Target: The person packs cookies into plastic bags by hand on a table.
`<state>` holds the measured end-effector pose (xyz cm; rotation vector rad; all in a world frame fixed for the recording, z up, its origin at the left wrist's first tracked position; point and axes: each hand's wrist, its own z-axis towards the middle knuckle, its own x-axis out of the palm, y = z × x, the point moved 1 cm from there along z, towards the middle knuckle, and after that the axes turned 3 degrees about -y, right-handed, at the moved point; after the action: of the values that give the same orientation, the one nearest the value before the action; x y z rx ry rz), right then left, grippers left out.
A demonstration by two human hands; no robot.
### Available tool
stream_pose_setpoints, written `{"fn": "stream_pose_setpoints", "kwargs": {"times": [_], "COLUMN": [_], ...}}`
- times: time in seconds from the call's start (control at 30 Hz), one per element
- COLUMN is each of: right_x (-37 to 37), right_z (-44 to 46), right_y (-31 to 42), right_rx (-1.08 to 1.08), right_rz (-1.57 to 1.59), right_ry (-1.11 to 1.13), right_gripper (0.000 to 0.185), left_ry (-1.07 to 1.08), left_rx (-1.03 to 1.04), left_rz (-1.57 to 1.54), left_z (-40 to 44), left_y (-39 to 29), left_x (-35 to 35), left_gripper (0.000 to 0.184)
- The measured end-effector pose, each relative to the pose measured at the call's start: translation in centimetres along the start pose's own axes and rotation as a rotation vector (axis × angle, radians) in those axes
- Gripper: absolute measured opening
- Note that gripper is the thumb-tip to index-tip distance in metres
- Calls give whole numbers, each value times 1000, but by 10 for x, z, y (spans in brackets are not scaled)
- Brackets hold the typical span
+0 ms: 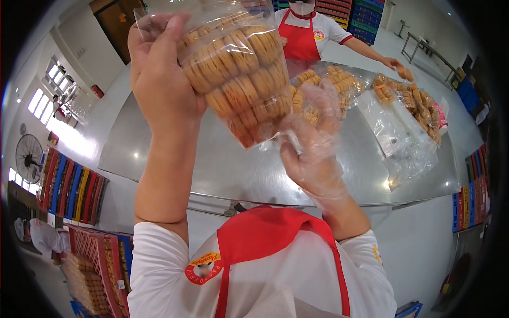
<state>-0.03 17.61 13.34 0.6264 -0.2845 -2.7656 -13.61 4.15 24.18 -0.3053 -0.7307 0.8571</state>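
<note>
A clear plastic bag of biscuits [238, 74], filled with stacked rows of round golden biscuits, is raised and tilted above the table. My left hand [164, 74], bare, is closed on the bag's upper left side, thumb in front. My right hand [315, 138] wears a clear plastic glove and is at the bag's lower right corner. Its fingers are spread apart, and the glove blurs whether they touch the bag. Behind that hand, more bagged biscuits [344, 85] lie on the metal table [238, 180].
Across the table a co-worker in a red apron [302, 37] holds biscuits [405, 73] in one hand. A heap of biscuits [419, 108] and clear plastic bags [395, 135] lie at the right. Stacked crates [71, 185] stand at the left, with a fan [29, 156] behind.
</note>
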Motion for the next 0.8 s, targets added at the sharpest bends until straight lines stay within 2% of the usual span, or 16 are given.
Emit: {"fn": "stream_pose_setpoints", "kwargs": {"times": [0.17,0.27,0.33,0.43,0.6,0.67,0.8], "right_x": [5,7,8,14,45,58,84], "right_z": [-8,0,-6,-22,-92,-122,-184], "right_y": [-11,6,3,-10,-59,-75,-94], "right_rx": [-42,-6,-51,3,383,400,665], "right_rz": [36,20,91,102,78,-1,51], "right_ry": [45,-15,-41,-125,72,168,455], "right_gripper": [24,24,22,19,24,21,19], "left_ry": [15,18,-4,-37,-146,-154,24], "left_rx": [52,55,33,9,-144,-152,99], "left_rz": [113,85,64,96,142,215,644], "left_z": [-1,-3,-4,-1,-2,-8,-31], "left_y": [4,4,1,4,30,49,112], "left_x": [-6,-10,-11,-27,-80,-107,-166], "left_gripper": [14,14,14,14,14,13,12]}}
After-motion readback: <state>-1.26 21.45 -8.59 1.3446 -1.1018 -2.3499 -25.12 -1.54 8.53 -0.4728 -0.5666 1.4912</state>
